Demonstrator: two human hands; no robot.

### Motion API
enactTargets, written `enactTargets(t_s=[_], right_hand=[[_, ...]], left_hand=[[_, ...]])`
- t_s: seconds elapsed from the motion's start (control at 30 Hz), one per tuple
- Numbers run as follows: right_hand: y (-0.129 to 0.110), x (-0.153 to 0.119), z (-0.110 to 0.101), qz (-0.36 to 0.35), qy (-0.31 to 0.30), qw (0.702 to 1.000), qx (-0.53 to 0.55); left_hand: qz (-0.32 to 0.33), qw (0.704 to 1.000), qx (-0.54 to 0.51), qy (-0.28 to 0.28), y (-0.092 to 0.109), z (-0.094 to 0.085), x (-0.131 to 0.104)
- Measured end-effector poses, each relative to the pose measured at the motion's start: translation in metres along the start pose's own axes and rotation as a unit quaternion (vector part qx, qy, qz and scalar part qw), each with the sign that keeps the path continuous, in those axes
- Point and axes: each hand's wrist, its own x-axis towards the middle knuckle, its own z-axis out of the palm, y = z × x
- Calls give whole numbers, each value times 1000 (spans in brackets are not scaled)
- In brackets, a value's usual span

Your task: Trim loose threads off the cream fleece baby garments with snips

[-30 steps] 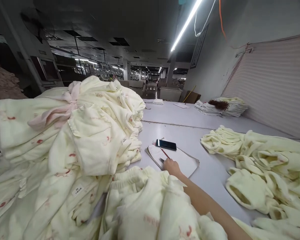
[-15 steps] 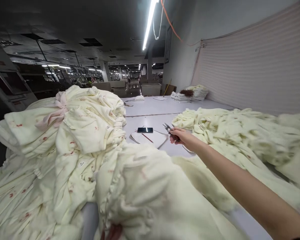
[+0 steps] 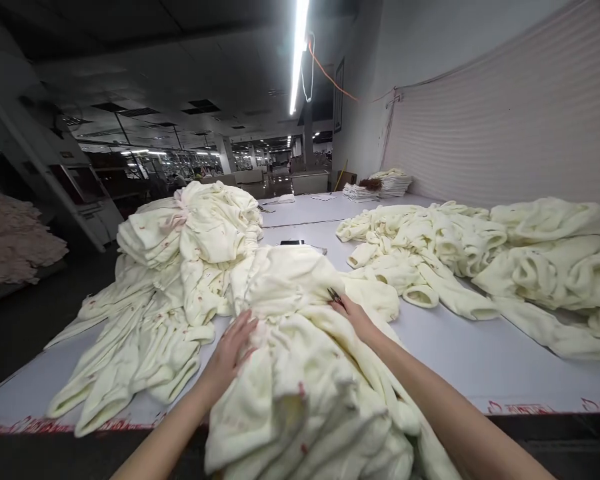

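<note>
A pale yellow fleece garment [image 3: 305,347] with small red marks lies bunched in front of me and hangs toward the table's near edge. My left hand [image 3: 234,347] rests against its left side, fingers stretched out over the cloth. On the other side, my right hand [image 3: 351,312] is closed around small dark thread snips [image 3: 335,295], whose blades point up and left. That hand touches the garment's upper right part. Behind the cloth, a black phone [image 3: 293,242] is partly covered.
Similar garments are heaped at left [image 3: 195,247], tied with a pink strip, and more lie loosely at right [image 3: 430,247]. Folded white cloths [image 3: 393,182] are stacked at the far end of the table [image 3: 460,353]. A pinkish pile [image 3: 15,233] stands beyond the left side.
My right hand has drawn back from beside the phone onto the garment, keeping the snips. My left hand has come into view on the cloth. The garment now covers part of the phone.
</note>
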Motion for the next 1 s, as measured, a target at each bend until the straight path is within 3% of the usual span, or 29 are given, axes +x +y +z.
enactTargets(t_s=[0.13, 0.27, 0.37, 0.47, 0.53, 0.67, 0.8, 1.0], right_hand=[[-3, 28, -16, 5, 16, 999, -44], [-24, 0, -33, -6, 68, 996, -59], [-44, -55, -27, -20, 101, 994, -37], [-60, -112, 0, -52, 62, 993, 83], [-67, -136, 22, -53, 52, 990, 121], [-74, -148, 48, -56, 2, 997, 58], [-78, -150, 42, -86, 30, 996, -9], [-79, -160, 43, -115, 50, 990, -70]], left_hand=[[0, 992, -89, -92, 54, -44, -12], [-3, 990, -103, -96, 83, -60, -36], [-9, 989, -80, -122, 98, -46, -46], [-13, 994, -35, -100, 110, -20, -44], [-21, 996, -38, -78, 114, -5, -40], [-65, 973, -212, -71, 112, 10, -38], [-99, 921, -371, -65, 103, 15, -46], [-110, 921, -373, -19, 98, 24, -56]])
